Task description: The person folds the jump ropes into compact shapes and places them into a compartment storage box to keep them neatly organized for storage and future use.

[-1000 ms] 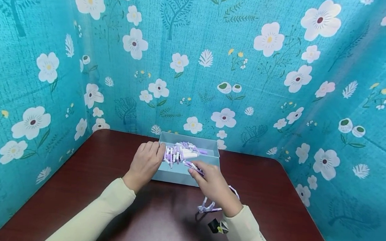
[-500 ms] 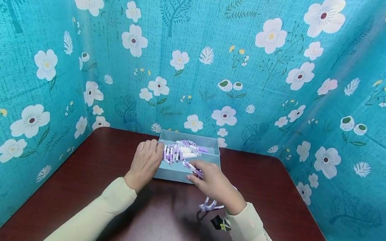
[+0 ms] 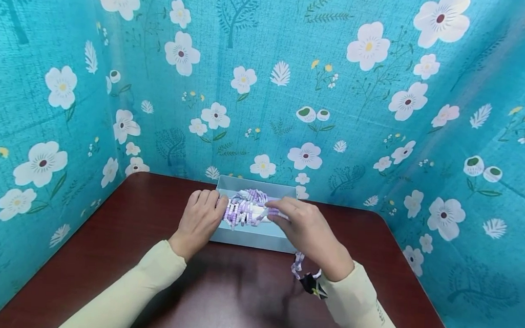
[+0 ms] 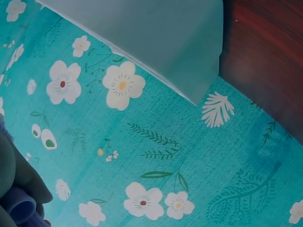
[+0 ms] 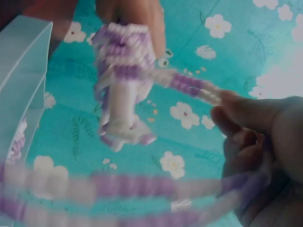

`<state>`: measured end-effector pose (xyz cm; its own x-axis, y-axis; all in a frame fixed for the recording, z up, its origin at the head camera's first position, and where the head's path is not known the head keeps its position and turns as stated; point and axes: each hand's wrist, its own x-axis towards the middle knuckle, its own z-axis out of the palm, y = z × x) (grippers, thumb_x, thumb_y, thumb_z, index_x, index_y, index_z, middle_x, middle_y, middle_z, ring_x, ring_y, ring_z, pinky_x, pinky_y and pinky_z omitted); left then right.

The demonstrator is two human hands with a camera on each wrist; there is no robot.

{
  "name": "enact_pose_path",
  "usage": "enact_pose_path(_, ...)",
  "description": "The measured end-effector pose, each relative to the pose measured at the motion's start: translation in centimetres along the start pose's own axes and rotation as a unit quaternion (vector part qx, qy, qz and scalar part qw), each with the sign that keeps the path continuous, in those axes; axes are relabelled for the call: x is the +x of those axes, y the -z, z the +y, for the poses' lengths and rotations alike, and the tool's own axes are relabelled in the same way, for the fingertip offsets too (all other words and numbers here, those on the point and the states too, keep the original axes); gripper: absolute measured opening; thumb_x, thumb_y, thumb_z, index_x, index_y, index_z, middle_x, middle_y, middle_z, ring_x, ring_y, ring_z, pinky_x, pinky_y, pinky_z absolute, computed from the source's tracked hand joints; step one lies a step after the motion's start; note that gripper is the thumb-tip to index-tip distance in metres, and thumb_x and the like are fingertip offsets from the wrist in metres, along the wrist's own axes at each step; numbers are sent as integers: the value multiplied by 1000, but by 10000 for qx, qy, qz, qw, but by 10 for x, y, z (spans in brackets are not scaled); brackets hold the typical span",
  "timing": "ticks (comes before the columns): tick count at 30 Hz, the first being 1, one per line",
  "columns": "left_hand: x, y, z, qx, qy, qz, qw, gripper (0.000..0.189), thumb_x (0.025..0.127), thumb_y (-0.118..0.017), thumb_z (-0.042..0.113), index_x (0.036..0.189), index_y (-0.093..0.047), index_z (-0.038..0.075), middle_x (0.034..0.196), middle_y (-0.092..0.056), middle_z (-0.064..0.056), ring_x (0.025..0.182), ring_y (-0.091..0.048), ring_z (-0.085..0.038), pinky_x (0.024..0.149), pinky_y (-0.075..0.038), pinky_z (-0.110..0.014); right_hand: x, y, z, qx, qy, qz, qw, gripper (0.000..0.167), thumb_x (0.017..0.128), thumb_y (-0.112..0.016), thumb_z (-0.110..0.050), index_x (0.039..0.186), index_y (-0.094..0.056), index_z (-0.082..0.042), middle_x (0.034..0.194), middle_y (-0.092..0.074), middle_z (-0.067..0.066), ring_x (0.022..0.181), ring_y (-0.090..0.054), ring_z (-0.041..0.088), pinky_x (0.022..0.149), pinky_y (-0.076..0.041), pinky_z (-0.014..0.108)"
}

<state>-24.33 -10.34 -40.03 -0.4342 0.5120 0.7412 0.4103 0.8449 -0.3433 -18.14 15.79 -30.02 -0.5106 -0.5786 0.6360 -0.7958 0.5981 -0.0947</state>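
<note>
A purple-and-white beaded jump rope (image 3: 238, 214) is bunched in coils in front of my left hand (image 3: 202, 215), which grips it over the box. The left wrist view shows a hollow purple tube end (image 4: 21, 208) in that hand. A white handle (image 5: 122, 101) sticks out of the coils in the right wrist view. To the right, my right hand (image 3: 308, 227) pinches a doubled beaded strand (image 5: 187, 85) that runs taut to the coils. More of the rope passes through its curled fingers and hangs below as a loose loop (image 3: 298, 266).
A light blue open box (image 3: 250, 238) stands on the dark red-brown table (image 3: 164, 199) beneath both hands. Some purple-and-white beads (image 5: 19, 139) lie inside it. Flowered teal cloth (image 3: 256, 110) surrounds the table. A small black object (image 3: 308, 283) shows beside my right sleeve.
My right hand has risen and moved right, drawing the pinched strand up across the front of the coils. The hanging loop has shifted right with it. My left hand stays nearly in place.
</note>
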Motion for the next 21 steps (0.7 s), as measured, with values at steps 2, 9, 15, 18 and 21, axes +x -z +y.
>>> enact_pose_path(2,4,1,1,-5,-114,145,9998,20,85,-66,5,101,-55,2,84,-52,-14,80,-52,-31,73,-40,-43,2,1,8,131,3,138,9998,29,81,-78,-8,109,-72,-10,96,-70,-1,84,-65,8,73,-54,26)
enact_pose_path(9,13,4,4,-115,-476,726,9962,8,95,-48,4,98,-55,1,83,-52,-14,80,-54,-31,71,-41,-43,4,-2,34,795,-290,273,9960,21,86,-73,-13,107,-71,-15,100,-65,-8,90,-60,7,73,-51,27)
enact_pose_path(15,15,9,7,-202,-645,1118,9914,10,96,-46,6,98,-54,1,86,-53,-15,82,-55,-31,73,-42,-44,-1,-11,50,1425,-893,-92,9857,16,90,-69,-20,106,-73,-20,102,-59,-11,92,-53,9,70,-49,29)
enact_pose_path(18,13,14,10,-347,-656,1282,9890,10,96,-47,6,99,-55,1,88,-54,-15,83,-55,-32,73,-41,-45,-7,-21,55,1844,-1329,-310,9733,16,92,-66,-22,105,-75,-20,101,-56,-10,92,-50,12,68,-47,30)
enact_pose_path(21,14,17,12,-462,-666,1475,9857,10,95,-48,6,99,-56,1,89,-55,-14,83,-55,-31,74,-41,-45,-15,-31,57,2389,-1653,-479,9557,20,96,-61,-26,108,-75,-19,104,-57,-7,93,-51,16,69,-48,32)
